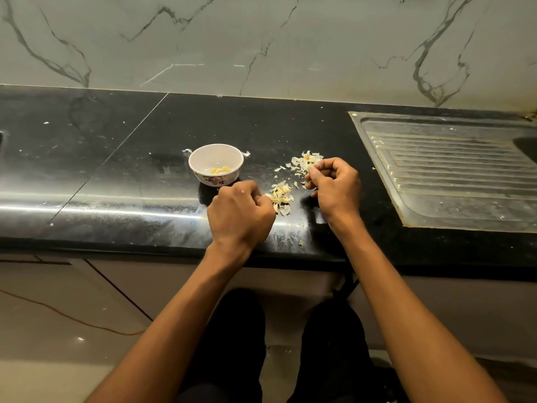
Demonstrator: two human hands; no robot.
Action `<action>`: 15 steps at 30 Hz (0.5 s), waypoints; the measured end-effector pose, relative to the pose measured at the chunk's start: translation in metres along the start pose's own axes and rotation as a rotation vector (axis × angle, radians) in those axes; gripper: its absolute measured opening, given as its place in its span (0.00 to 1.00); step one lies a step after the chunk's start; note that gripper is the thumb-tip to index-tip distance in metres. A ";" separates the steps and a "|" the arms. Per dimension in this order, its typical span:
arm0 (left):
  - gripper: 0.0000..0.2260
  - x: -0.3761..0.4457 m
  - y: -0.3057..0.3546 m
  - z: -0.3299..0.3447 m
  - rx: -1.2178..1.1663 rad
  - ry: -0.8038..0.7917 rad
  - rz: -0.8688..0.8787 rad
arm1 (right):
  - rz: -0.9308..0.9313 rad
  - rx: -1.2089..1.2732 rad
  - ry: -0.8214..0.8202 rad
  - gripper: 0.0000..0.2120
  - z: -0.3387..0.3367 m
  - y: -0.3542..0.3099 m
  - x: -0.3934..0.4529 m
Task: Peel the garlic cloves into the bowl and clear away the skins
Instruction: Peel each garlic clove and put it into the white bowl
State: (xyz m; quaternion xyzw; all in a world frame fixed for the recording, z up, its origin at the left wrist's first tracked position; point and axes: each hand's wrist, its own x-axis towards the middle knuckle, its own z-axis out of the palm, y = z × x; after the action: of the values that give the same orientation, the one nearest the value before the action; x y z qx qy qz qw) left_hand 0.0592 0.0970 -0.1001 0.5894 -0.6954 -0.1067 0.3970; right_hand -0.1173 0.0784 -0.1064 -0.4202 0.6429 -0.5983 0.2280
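While right hand (334, 184) pinches perhaps a clove (311, 169), left hand (241, 213) curled.

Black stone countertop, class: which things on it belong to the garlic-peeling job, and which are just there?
Belong to the job:
white floral bowl holding peeled yellow cloves
pile of unpeeled cloves
papery skins
left hand
right hand, pinching a clove

Just there:
steel ribbed draining board
marble-patterned wall

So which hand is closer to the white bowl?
Left. The left hand is just in front of the bowl, near its base; the right hand is off to the bowl's right, beside the skins.
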 end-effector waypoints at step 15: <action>0.12 0.011 -0.004 0.011 -0.404 -0.057 0.070 | -0.050 -0.009 -0.092 0.05 0.001 0.001 -0.001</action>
State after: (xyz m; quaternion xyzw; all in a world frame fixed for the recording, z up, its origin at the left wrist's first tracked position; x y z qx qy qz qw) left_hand 0.0547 0.0827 -0.1051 0.4702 -0.6909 -0.2465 0.4908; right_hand -0.1166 0.0785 -0.1076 -0.4642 0.6237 -0.5810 0.2406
